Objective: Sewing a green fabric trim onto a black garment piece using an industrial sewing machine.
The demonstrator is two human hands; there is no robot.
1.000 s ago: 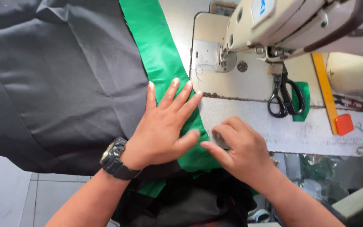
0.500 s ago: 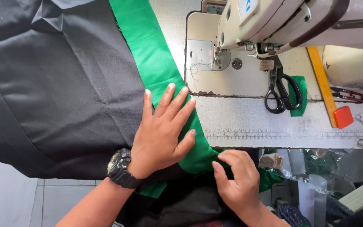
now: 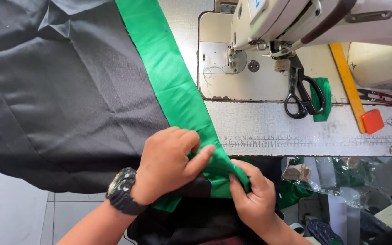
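Two bare hands and forearms are showing from the bottom edge, no sleeves reaching the wrists or lower arms. The left hand (image 3: 171,165) is wearing a watch (image 3: 122,189) on the wrist: chunky black case, black strap, round dial with a gold-toned ring and small light markings showing on the face. The right hand (image 3: 250,199) is wearing nothing, no ring or band showing. No gloves on either hand. Fingernails are looking short and plain. Dark clothing is showing below the arms, details too unclear.
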